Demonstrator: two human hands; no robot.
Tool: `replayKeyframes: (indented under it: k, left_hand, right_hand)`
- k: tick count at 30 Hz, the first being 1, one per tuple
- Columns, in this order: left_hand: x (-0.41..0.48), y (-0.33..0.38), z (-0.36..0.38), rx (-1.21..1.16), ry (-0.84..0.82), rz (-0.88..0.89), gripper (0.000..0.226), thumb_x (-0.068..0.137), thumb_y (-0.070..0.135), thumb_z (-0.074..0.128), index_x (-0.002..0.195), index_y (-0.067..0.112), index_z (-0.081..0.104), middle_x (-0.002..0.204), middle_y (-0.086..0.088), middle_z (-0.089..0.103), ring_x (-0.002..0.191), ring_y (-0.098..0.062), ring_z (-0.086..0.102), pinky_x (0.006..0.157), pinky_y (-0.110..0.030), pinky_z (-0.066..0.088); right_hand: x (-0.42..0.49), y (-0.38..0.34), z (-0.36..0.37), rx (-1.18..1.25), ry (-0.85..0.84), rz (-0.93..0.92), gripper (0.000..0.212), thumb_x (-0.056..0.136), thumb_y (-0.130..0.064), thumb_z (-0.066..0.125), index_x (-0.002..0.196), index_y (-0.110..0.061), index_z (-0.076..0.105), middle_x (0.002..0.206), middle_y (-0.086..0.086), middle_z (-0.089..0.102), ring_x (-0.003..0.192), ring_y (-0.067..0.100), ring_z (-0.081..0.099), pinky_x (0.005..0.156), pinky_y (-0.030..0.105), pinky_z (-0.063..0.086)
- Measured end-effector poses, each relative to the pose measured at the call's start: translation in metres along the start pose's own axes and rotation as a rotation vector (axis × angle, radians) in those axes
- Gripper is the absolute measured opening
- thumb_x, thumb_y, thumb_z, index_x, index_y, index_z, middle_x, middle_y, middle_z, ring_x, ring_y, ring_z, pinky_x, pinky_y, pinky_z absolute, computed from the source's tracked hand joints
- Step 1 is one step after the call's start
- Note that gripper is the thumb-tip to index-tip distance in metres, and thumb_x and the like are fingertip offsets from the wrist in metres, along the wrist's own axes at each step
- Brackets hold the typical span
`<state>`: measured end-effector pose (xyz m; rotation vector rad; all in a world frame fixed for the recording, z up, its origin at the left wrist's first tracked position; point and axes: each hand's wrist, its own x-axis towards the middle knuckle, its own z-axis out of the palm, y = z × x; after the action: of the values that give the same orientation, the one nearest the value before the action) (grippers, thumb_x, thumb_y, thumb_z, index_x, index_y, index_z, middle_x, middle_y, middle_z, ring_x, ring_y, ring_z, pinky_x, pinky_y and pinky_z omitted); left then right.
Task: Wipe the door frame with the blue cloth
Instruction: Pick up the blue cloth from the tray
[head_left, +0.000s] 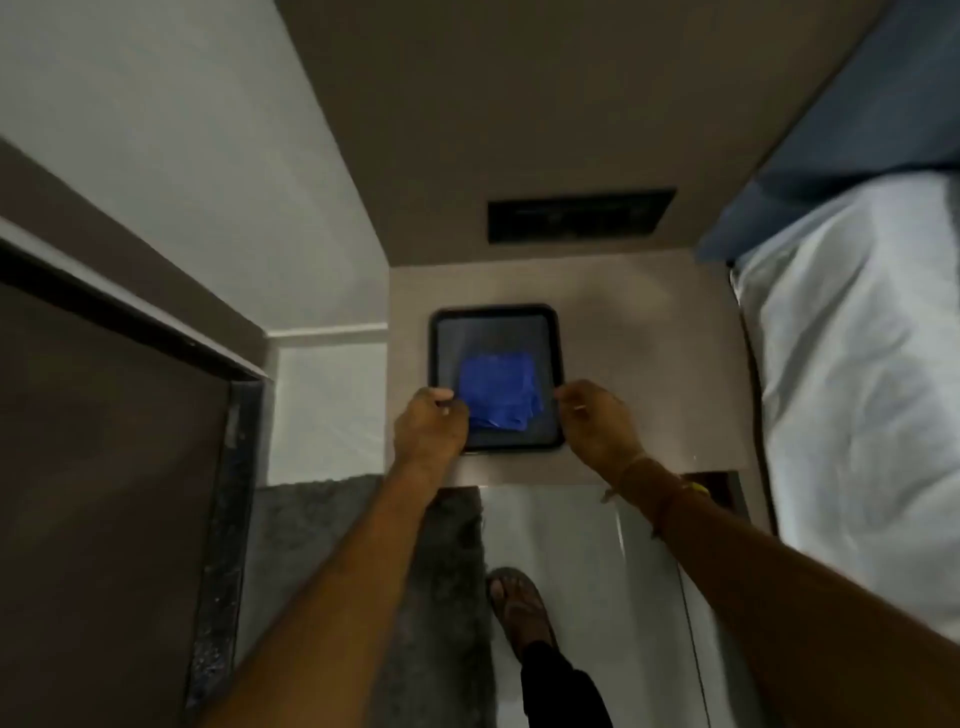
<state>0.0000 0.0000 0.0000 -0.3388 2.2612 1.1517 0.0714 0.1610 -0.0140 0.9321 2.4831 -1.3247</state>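
**Cloth's not picked up yet, both hands are on the tray**

While the blue cloth (497, 391) sits folded in the black tray (549, 332) on the beige ledge (649, 364), I've got the left hand (428, 427) and right hand (597, 423) pinched on the tray's near side edges, neither holding the cloth. Looks soft, light and floppy, so I'd pinch the folded stack from the top so it doesn't unfold. The door frame (228, 467) is off to my left, not wiped yet I reckon.
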Motion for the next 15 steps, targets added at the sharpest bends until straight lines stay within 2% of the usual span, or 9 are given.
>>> replayKeyframes:
  k: [2, 4, 6, 7, 8, 11, 13, 15]
  left_hand:
    - [0.036, -0.010, 0.025, -0.027, -0.017, -0.067, 0.031, 0.090, 0.020, 0.054, 0.118, 0.008, 0.053, 0.118, -0.021, 0.062, 0.107, -0.038, 0.059, 0.097, -0.044, 0.048]
    - [0.065, -0.021, 0.039, 0.007, -0.013, -0.114, 0.029, 0.089, 0.023, 0.055, 0.115, 0.010, 0.055, 0.111, -0.019, 0.064, 0.103, -0.037, 0.061, 0.094, -0.042, 0.050]
    - [0.084, -0.029, 0.049, 0.082, -0.002, -0.097, 0.012, 0.088, 0.026, 0.055, 0.092, 0.016, 0.059, 0.091, -0.008, 0.064, 0.087, -0.028, 0.061, 0.080, -0.031, 0.048]
    - [0.094, -0.033, 0.056, 0.117, 0.008, -0.082, 0.012, 0.088, 0.028, 0.055, 0.082, 0.018, 0.056, 0.084, -0.003, 0.061, 0.080, -0.022, 0.058, 0.074, -0.029, 0.044]
    - [0.100, -0.032, 0.062, 0.138, 0.002, -0.076, 0.015, 0.089, 0.029, 0.055, 0.081, 0.017, 0.055, 0.084, -0.002, 0.060, 0.080, -0.020, 0.055, 0.074, -0.029, 0.042]
    - [0.119, -0.042, 0.078, 0.180, -0.041, -0.091, 0.037, 0.088, 0.034, 0.055, 0.113, 0.007, 0.057, 0.114, -0.012, 0.061, 0.101, -0.028, 0.058, 0.084, -0.033, 0.048]
    - [0.126, -0.044, 0.086, 0.200, -0.037, -0.096, 0.042, 0.087, 0.037, 0.057, 0.116, 0.006, 0.056, 0.120, -0.016, 0.058, 0.104, -0.031, 0.058, 0.088, -0.037, 0.051]
    - [0.133, -0.046, 0.093, 0.200, -0.023, -0.083, 0.043, 0.086, 0.039, 0.058, 0.113, 0.005, 0.056, 0.115, -0.015, 0.060, 0.100, -0.030, 0.059, 0.088, -0.040, 0.052]
  right_hand:
    - [0.029, 0.019, 0.017, -0.039, -0.033, -0.010, 0.026, 0.090, 0.001, 0.049, 0.114, 0.003, 0.058, 0.116, 0.023, 0.061, 0.104, 0.034, 0.058, 0.071, 0.013, 0.035]
    - [0.054, 0.027, 0.035, -0.033, -0.088, -0.006, 0.031, 0.091, -0.003, 0.048, 0.121, -0.002, 0.057, 0.125, 0.022, 0.054, 0.112, 0.033, 0.054, 0.089, 0.024, 0.042]
    - [0.070, 0.033, 0.052, 0.015, -0.123, 0.012, 0.034, 0.092, -0.004, 0.049, 0.125, -0.004, 0.054, 0.132, 0.021, 0.049, 0.119, 0.033, 0.050, 0.103, 0.035, 0.041]
    - [0.080, 0.036, 0.061, 0.018, -0.131, 0.013, 0.035, 0.092, -0.004, 0.049, 0.127, -0.004, 0.053, 0.134, 0.021, 0.048, 0.121, 0.033, 0.048, 0.105, 0.035, 0.039]
    - [0.086, 0.037, 0.067, -0.004, -0.133, -0.003, 0.037, 0.092, -0.004, 0.049, 0.128, -0.004, 0.051, 0.135, 0.021, 0.048, 0.122, 0.033, 0.047, 0.105, 0.034, 0.038]
    - [0.094, 0.044, 0.086, -0.060, -0.161, -0.006, 0.041, 0.090, -0.003, 0.051, 0.131, -0.003, 0.047, 0.136, 0.021, 0.044, 0.124, 0.032, 0.044, 0.105, 0.029, 0.034]
    - [0.096, 0.049, 0.093, -0.091, -0.147, -0.038, 0.042, 0.090, -0.003, 0.051, 0.131, -0.003, 0.047, 0.137, 0.021, 0.042, 0.125, 0.032, 0.043, 0.105, 0.026, 0.031]
    - [0.097, 0.055, 0.095, -0.108, -0.138, -0.064, 0.043, 0.089, -0.004, 0.053, 0.131, -0.003, 0.046, 0.138, 0.020, 0.041, 0.125, 0.031, 0.042, 0.106, 0.024, 0.030]
